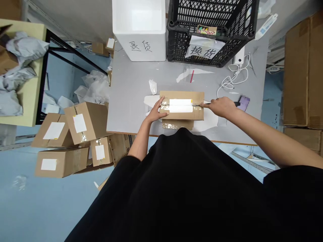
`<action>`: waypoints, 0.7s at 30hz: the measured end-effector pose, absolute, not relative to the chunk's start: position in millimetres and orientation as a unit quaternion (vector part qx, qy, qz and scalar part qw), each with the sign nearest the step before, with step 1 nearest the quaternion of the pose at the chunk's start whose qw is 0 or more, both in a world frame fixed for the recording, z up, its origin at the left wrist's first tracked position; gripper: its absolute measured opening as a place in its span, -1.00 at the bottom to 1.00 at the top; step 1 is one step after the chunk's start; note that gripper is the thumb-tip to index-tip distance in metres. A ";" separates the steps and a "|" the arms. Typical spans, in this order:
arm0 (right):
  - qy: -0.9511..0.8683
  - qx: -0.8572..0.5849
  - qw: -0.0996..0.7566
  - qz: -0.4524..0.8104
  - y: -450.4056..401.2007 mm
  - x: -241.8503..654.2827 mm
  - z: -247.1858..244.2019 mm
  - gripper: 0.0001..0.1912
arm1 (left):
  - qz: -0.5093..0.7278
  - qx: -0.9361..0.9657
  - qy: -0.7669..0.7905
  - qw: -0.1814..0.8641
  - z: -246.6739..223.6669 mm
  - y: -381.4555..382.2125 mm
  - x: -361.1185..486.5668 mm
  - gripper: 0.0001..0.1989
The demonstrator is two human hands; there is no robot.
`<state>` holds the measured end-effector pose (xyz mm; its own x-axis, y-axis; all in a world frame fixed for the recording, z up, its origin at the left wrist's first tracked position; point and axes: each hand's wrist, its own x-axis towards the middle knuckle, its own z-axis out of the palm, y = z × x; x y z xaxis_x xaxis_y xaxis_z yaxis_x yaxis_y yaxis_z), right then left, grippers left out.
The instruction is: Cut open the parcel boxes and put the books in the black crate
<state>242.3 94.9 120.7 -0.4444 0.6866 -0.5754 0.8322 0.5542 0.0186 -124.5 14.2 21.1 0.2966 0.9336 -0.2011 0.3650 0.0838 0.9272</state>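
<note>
From my remote feed, R hand [223, 107] hides most of the dark tool [237, 104] it grips, so can't ID it. Top edge crops white bin [141, 37] & blk crate [178, 43]. Purple item [243, 105] partly pixelated, details unclear.

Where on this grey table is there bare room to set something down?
The largest bare patch of the table lies at left, bordered by the white bin, the left edge and the left hand. A smaller one: between the right forearm and the front edge. Crowded: around the carton, with white sheets; back right, with black crate and white cable.
</note>
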 end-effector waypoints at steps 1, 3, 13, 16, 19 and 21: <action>0.838 0.457 0.267 -0.133 94.8 249.7 120.8 -0.49 | 0.275 0.618 0.527 0.515 21.7 14.2 -124.2 0.01; 0.836 0.469 0.246 -0.140 93.9 262.2 120.8 -0.47 | 0.276 0.617 0.531 0.511 22.7 14.4 -123.7 0.01; 0.813 0.513 0.209 -0.182 80.8 278.6 123.8 -0.43 | 0.243 0.614 0.560 0.500 30.9 13.6 -124.3 0.00; 0.816 0.508 0.218 -0.171 72.8 281.0 124.6 -0.34 | 0.217 0.633 0.614 0.418 41.0 16.8 -122.2 -0.01; 0.818 0.501 0.238 -0.154 66.6 282.9 124.0 -0.27 | 0.224 0.671 0.623 0.333 51.7 30.6 -99.4 -0.11; 0.817 0.503 0.237 -0.156 64.2 284.3 122.6 -0.26 | 0.236 0.700 0.595 0.319 55.7 44.6 -69.3 -0.23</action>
